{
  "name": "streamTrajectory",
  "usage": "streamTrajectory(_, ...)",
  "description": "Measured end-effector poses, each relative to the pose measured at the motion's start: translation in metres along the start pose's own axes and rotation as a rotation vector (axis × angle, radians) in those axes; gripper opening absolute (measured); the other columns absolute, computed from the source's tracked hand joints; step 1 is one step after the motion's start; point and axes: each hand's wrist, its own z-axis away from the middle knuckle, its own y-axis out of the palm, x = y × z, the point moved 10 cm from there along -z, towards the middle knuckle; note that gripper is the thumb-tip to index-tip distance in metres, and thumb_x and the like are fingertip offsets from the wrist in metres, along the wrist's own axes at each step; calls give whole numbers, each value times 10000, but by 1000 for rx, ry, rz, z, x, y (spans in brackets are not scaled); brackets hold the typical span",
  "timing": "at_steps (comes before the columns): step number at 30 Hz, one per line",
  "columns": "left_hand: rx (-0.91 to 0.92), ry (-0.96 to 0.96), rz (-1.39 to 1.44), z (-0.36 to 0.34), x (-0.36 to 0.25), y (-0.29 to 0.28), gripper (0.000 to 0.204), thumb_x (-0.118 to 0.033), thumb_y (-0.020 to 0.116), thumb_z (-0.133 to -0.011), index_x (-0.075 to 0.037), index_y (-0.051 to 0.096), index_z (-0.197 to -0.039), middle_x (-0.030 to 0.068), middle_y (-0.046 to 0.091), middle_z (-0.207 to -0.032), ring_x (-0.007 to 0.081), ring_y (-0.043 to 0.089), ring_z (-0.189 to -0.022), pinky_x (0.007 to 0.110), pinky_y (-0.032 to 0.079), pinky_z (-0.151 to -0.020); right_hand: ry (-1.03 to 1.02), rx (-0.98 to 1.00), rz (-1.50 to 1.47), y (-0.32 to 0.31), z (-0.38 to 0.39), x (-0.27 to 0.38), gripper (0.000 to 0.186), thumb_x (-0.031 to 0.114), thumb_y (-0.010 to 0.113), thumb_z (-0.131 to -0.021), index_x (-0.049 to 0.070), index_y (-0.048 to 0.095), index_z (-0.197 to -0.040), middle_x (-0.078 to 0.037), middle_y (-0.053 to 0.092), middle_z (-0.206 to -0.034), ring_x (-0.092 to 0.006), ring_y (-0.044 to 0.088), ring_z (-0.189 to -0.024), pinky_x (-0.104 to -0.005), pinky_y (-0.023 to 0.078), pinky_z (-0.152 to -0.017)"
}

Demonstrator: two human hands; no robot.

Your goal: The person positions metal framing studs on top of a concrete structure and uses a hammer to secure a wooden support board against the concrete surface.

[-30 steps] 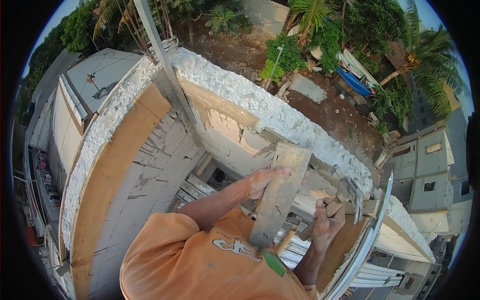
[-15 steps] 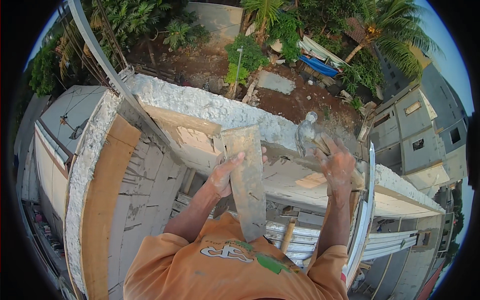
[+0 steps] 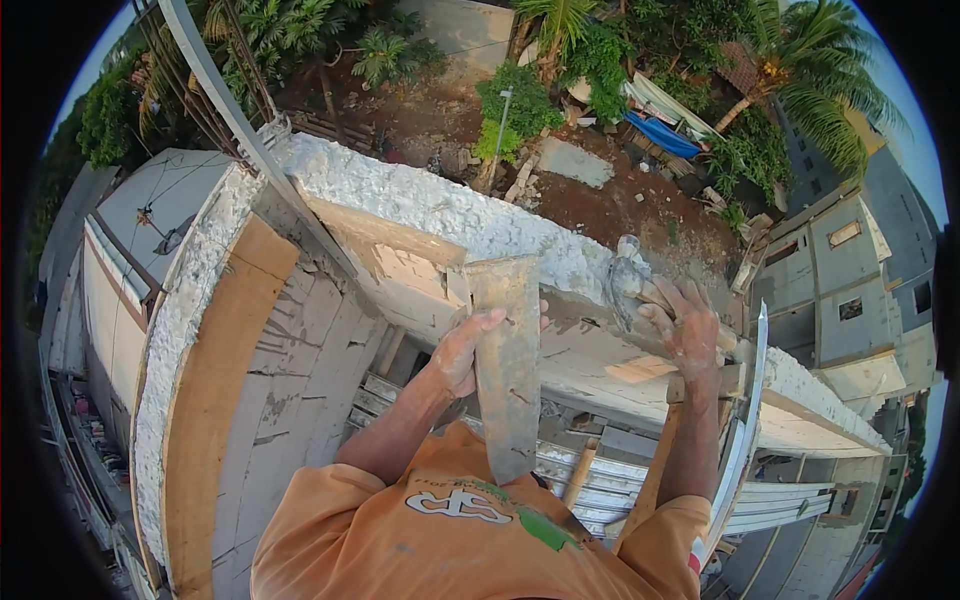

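Nearest, at six o'clock, the person's orange shirt (image 3: pixel 440 540) fills the lower edge, both bare forearms rising from it. The left hand (image 3: pixel 465 350) is closed around the edge of a long, mortar-smeared wooden board (image 3: pixel 508 370), which stands nearly upright at the centre (its lower end against the shirt). At three o'clock of the board, well apart from it, the right hand (image 3: pixel 685 325) grips a trowel (image 3: pixel 625 285), whose grey blade lies on the top of the wall. Beyond, the rough white wall top (image 3: pixel 430 205) curves from ten to three o'clock. Farthest, at twelve o'clock, lie bare earth and palms (image 3: pixel 560 60).
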Motion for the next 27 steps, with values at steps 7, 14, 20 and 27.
streamTrajectory(7,-103,-23,-26,-2,3,-7,729,-415,598,-904,19,369,-1443,205,524,-1370,293,543,-1241,455,482,-1020,-12,-76,171,-17,7,13,573,358,728,-827,93,595,-1317,-152,593,-1117,-338,547,-1050,-441,455,-884)
streamTrajectory(14,-94,-6,-68,-7,8,-9,732,-488,585,-917,9,401,-1422,174,542,-1339,266,554,-1216,441,493,-997,-10,-3,-426,-20,8,105,433,302,738,-843,38,609,-1162,-136,603,-1018,-343,620,-862,-426,510,-713)
streamTrajectory(20,-96,-44,-70,-3,15,3,635,-473,559,-954,-17,446,-1382,123,567,-1258,212,583,-1122,384,518,-921,-209,-41,-308,17,0,160,311,280,773,-806,61,619,-963,-86,545,-848,-271,606,-657,-389,483,-546)
streamTrajectory(27,-193,4,-289,5,12,-6,561,-412,566,-988,-33,460,-1388,59,554,-1194,135,529,-1080,333,451,-946,-311,-33,-33,32,4,170,231,208,751,-802,96,551,-780,-75,518,-794,-280,607,-619,-414,478,-534)
